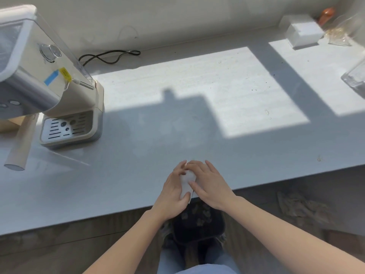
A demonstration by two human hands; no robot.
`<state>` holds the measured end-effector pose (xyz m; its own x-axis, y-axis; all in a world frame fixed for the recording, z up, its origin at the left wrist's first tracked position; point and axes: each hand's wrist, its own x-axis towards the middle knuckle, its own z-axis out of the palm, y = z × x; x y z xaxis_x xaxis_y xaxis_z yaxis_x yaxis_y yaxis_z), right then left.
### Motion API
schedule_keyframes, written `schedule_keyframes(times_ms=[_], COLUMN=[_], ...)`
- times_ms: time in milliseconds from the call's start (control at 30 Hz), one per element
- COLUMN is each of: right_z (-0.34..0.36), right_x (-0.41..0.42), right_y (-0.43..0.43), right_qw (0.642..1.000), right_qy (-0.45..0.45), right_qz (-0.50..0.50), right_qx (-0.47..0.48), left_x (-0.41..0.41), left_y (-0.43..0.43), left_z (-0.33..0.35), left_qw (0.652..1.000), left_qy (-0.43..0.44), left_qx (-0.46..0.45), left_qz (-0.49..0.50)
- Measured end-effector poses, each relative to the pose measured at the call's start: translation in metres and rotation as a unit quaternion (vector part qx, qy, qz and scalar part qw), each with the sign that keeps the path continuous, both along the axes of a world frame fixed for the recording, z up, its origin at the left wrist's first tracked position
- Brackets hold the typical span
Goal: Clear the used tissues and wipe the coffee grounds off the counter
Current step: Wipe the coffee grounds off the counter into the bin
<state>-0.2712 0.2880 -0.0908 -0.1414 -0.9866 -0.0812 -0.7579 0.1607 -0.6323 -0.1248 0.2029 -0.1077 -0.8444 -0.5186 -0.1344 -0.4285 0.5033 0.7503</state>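
A white tissue (186, 183) lies at the front edge of the pale grey counter (122, 175), pressed between both hands. My left hand (173, 191) holds its left side, thumb under the lower end. My right hand (209, 184) covers its right side with fingers spread over it. Small dark specks of coffee grounds (254, 89) dot the sunlit part of the counter further back and to the right. Most of the tissue is hidden by my fingers.
A cream espresso machine (49, 91) with a drip tray stands at the left, its black cord (108, 56) looped behind. A white tissue box (303, 32) and glass containers (353, 80) sit at the back right. A dark bin (199, 224) stands below the counter edge.
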Motion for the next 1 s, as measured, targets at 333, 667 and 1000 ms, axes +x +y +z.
schedule_keyframes(times_ms=[333, 667, 1000], right_z=[-0.005, -0.010, -0.013], right_x=[0.015, 0.019, 0.003], right_y=[0.000, 0.009, 0.020], right_qw=[0.993, 0.990, 0.984], right_qy=[0.101, 0.133, 0.171], right_qz=[0.011, 0.017, 0.028], right_qx=[0.053, 0.038, -0.038], left_x=[0.028, 0.025, 0.012], left_y=[0.007, 0.033, 0.046], left_z=[-0.004, -0.004, -0.012], left_qw=[0.983, 0.972, 0.961], left_qy=[-0.069, -0.096, -0.056], left_qx=[-0.160, -0.188, -0.215], left_qz=[0.059, 0.106, 0.162])
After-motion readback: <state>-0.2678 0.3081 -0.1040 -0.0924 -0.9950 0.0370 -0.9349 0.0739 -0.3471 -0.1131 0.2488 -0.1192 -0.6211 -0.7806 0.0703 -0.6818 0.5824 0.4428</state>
